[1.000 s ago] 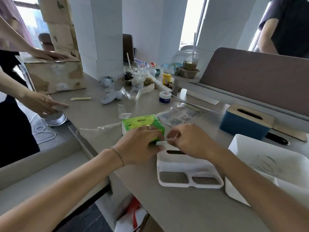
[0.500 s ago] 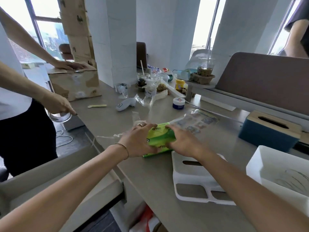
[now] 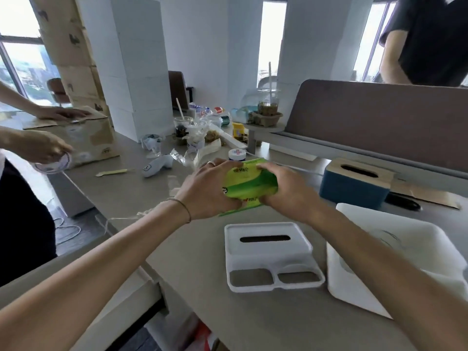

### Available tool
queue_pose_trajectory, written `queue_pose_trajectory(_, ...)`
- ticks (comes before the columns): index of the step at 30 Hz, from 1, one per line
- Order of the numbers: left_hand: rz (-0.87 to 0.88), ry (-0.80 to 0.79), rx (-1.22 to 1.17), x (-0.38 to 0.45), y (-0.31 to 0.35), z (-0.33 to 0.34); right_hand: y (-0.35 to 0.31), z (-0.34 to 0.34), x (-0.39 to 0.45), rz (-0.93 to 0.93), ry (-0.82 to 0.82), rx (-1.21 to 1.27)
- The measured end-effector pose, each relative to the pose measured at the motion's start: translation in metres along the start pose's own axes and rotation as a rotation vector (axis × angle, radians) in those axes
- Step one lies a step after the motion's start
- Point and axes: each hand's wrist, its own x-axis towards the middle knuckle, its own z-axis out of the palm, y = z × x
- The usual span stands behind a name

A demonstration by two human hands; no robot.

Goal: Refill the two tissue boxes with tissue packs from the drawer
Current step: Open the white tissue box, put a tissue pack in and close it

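Both hands, left hand [image 3: 211, 190] and right hand [image 3: 287, 191], have lifted the green plastic tissue pack [image 3: 249, 182] off the grey tabletop [image 3: 192, 249]; each grip clenched around it, probably opening its wrapper before refilling.

We grip a green tissue pack [image 3: 249, 183] with our left hand [image 3: 210, 188] and right hand [image 3: 286, 191] above the table [image 3: 192, 254]. Nearer us lies a white lid [image 3: 271, 254], beside the open white box [image 3: 395, 262]. A blue tissue box [image 3: 354, 184] stands farther right.
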Motion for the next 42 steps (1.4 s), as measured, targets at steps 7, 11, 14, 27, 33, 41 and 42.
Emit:
queue_pose_trajectory(7,0.266,-0.034,-0.079,0.045,0.088,0.023,0.052,-0.083,-0.067,0.098,0.157,-0.091)
queue_pose_trajectory(11,0.409,-0.068,-0.120,0.062,0.147,0.042,0.078,-0.122,-0.111,0.197,0.238,-0.143)
queue_pose_trajectory(14,0.490,-0.071,-0.169,0.067,0.181,0.056,0.092,-0.144,-0.139,0.232,0.277,-0.180)
queue_pose_trajectory(27,0.547,-0.247,-0.188,0.060,0.191,0.111,0.128,-0.131,-0.176,0.315,0.189,-0.201)
queue_pose_trajectory(33,0.588,-0.258,-0.149,0.058,0.185,0.120,0.130,-0.122,-0.176,0.309,0.153,-0.210)
queue_pose_trajectory(41,0.575,-0.250,-0.119,0.047,0.171,0.092,0.113,-0.128,-0.160,0.226,0.213,-0.173)
queue_pose_trajectory(42,0.545,-0.233,-0.108,0.044,0.162,0.085,0.106,-0.126,-0.154,0.201,0.209,-0.168)
